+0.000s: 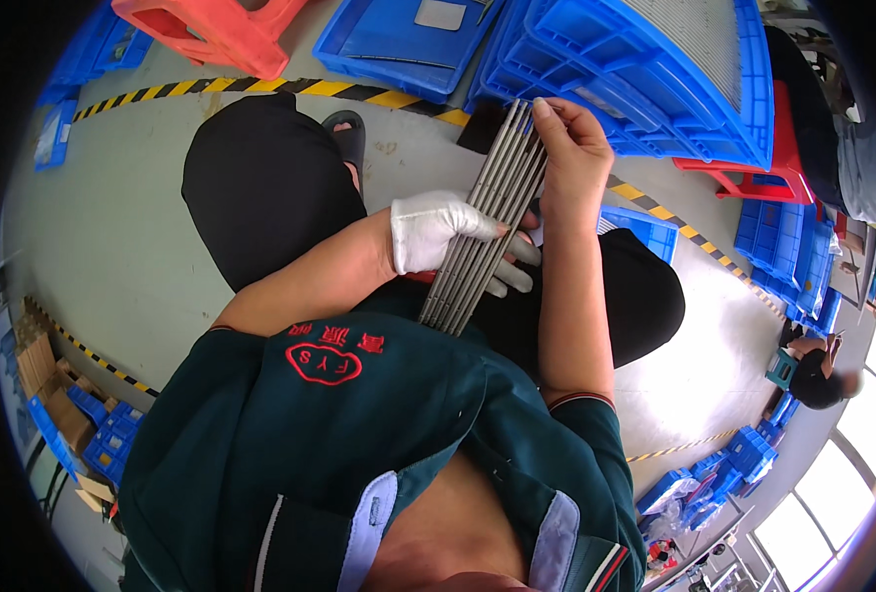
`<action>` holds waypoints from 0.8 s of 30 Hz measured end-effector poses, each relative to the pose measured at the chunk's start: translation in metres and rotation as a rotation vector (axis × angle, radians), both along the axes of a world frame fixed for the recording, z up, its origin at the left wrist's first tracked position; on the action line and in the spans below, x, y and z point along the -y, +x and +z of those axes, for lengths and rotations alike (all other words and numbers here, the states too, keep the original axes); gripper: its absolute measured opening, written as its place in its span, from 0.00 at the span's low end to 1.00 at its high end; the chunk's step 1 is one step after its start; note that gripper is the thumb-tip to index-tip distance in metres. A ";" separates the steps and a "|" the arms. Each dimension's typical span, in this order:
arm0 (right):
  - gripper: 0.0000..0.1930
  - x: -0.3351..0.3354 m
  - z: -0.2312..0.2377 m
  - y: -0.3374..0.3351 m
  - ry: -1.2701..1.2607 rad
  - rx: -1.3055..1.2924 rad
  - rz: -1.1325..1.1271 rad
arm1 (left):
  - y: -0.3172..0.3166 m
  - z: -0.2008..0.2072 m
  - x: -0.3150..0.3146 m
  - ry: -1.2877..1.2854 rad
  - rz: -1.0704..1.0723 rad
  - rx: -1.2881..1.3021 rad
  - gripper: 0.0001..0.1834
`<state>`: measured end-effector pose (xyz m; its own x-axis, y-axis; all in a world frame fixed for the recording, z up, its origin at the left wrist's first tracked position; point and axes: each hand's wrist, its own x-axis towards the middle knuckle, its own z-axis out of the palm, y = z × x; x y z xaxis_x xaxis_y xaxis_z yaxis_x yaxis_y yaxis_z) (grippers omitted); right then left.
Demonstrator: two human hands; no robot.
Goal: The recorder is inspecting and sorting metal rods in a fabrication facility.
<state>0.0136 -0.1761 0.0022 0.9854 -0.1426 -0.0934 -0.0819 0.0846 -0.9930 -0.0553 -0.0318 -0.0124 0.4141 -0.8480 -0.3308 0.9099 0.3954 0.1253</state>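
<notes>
grey slender metal rods (493, 197) are sitting gathered, unreleased; white-gloved left grip (440, 229) is clasping them, bare right grip (577, 156) is pinching far ends.

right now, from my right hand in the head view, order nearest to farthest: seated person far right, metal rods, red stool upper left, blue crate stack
1. metal rods: touching the right hand
2. blue crate stack: just beyond, upper right
3. red stool: upper left
4. seated person: far right, across the room
</notes>
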 end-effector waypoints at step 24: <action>0.06 0.001 0.000 0.009 -0.108 0.013 0.014 | 0.000 -0.006 0.001 0.007 0.024 -0.003 0.17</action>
<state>0.0224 -0.1773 0.0019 0.9883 -0.1378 -0.0657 -0.0696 -0.0238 -0.9973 -0.0550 -0.0332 -0.0180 0.4335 -0.8354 -0.3379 0.9005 0.4163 0.1259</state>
